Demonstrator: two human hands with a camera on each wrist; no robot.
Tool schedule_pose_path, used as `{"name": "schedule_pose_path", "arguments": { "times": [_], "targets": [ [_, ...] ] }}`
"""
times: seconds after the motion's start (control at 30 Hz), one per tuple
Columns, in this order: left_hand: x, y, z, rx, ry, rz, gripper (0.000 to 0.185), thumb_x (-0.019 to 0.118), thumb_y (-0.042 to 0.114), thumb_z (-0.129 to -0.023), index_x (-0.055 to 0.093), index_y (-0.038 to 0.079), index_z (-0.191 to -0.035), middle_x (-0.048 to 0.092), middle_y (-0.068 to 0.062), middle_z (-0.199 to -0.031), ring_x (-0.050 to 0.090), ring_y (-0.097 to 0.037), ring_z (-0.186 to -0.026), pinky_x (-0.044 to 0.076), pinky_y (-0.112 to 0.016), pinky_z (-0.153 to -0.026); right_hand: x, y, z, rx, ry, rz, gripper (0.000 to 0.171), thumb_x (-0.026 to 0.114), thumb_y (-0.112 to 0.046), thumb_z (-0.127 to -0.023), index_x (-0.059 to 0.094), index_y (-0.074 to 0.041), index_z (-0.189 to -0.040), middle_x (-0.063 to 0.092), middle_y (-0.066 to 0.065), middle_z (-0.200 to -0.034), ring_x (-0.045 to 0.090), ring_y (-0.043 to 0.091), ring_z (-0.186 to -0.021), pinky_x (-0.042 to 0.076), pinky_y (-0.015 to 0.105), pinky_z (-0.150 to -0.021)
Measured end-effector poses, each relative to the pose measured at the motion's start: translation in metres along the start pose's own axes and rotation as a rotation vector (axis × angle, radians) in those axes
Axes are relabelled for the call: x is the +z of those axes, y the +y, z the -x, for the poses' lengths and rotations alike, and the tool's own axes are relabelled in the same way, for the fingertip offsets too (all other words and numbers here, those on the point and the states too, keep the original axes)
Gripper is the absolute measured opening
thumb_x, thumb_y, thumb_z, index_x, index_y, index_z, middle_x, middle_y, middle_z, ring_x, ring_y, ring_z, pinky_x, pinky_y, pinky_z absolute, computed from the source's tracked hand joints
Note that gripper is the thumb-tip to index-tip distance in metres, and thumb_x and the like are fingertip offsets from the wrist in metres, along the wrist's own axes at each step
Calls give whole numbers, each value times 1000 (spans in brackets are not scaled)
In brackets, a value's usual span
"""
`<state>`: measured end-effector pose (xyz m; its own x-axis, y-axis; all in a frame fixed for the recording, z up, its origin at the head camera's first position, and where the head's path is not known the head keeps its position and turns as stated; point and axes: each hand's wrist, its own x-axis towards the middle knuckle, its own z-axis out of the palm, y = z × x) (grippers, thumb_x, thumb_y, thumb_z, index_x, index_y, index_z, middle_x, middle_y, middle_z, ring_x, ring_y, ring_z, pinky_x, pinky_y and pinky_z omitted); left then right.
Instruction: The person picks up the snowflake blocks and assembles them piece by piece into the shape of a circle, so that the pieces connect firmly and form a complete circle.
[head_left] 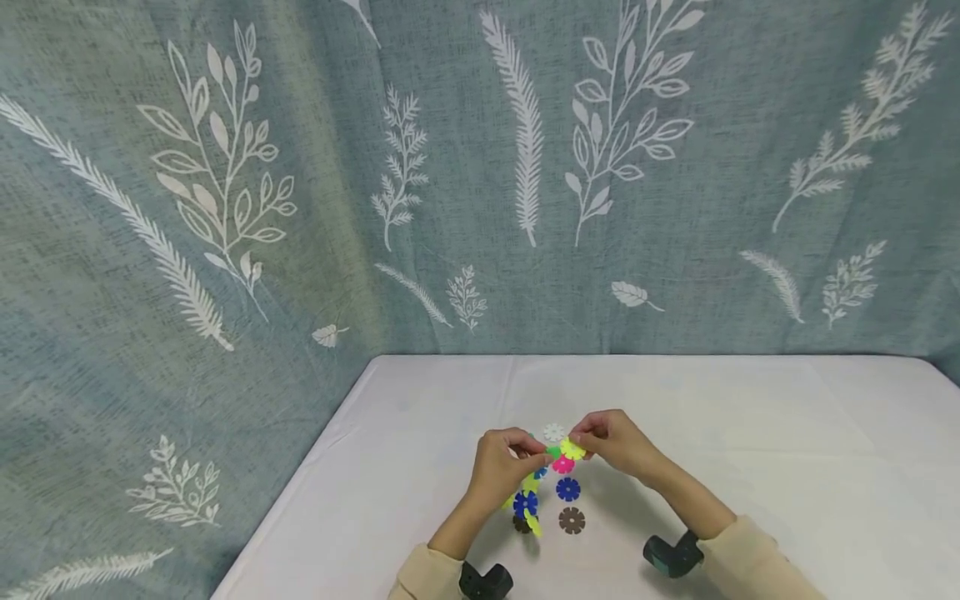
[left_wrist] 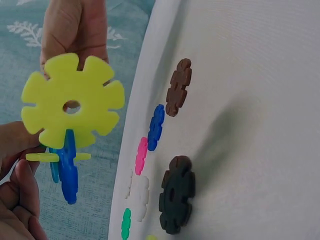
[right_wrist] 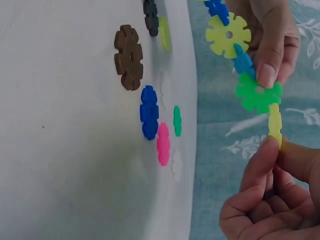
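My left hand [head_left: 504, 467] pinches a green notched flower disc [right_wrist: 250, 95], the upper end of a hanging chain of interlocking plastic discs. Below the green disc, the chain runs through a blue disc [right_wrist: 243, 62], a yellow disc [right_wrist: 217, 36] and more blue and yellow ones. Between thumb and fingertips my right hand [head_left: 618, 443] holds a single yellow disc [right_wrist: 275, 122]. That disc stands edge-on in the right wrist view and meets the green disc's rim; how deep its slot sits cannot be told. The chain's yellow end disc [left_wrist: 45, 95] looms large in the left wrist view.
On the white table [head_left: 787, 450] lie loose discs: brown [head_left: 572, 521], blue [head_left: 567, 489], pink [head_left: 563, 465], white [head_left: 553, 432] and a small green one [right_wrist: 177, 120]. A dark brown disc [left_wrist: 177, 195] lies beneath the chain. A patterned curtain [head_left: 465, 167] hangs behind.
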<state>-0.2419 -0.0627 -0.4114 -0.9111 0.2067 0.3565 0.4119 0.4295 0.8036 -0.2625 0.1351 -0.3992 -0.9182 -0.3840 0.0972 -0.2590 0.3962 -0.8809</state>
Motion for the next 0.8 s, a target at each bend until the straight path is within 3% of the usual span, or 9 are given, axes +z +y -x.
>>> {"name": "schedule_pose_path", "arguments": {
  "times": [0.1, 0.27, 0.5, 0.63, 0.8],
  "targets": [
    [1, 1, 0, 19, 4, -15, 7, 76, 10, -73, 71, 4, -73, 66, -5, -70, 49, -2, -62, 44, -17, -57, -1, -1, -1, -29, -22, 9, 15, 57, -11, -90, 63, 3, -88, 63, 6, -75, 54, 14, -66, 49, 32, -62],
    [3, 2, 2, 105, 3, -67, 5, 75, 8, -73, 70, 6, -73, 66, -3, -69, 51, -2, -62, 45, -17, -58, 0, -5, -1, -26, -19, 65, 14, 59, -9, -87, 66, 3, -84, 63, 5, -70, 55, 13, -58, 49, 32, -58],
    [10, 4, 5, 254, 96, -202, 10, 79, 13, -69, 70, 10, -66, 63, 4, -61, 48, 3, -57, 36, -18, -67, 2, -12, 2, 19, 5, 97, 13, 60, -5, -85, 68, 4, -79, 61, 4, -61, 54, 13, -50, 42, 24, -48],
    [10, 6, 7, 206, 18, -195, 9, 78, 12, -70, 71, 8, -68, 65, 2, -63, 48, 3, -58, 38, -15, -64, 4, -9, 3, 30, -10, 102, 13, 61, -5, -85, 68, 3, -79, 59, 2, -59, 51, 12, -49, 39, 22, -46],
    [-2, 9, -1, 65, -157, -92, 10, 75, 15, -74, 73, 5, -74, 69, -4, -69, 51, -1, -60, 43, -16, -55, 4, -1, 1, -20, -12, 69, 15, 62, -10, -86, 69, 3, -80, 60, 3, -60, 50, 13, -51, 37, 21, -46]
  ]
}}
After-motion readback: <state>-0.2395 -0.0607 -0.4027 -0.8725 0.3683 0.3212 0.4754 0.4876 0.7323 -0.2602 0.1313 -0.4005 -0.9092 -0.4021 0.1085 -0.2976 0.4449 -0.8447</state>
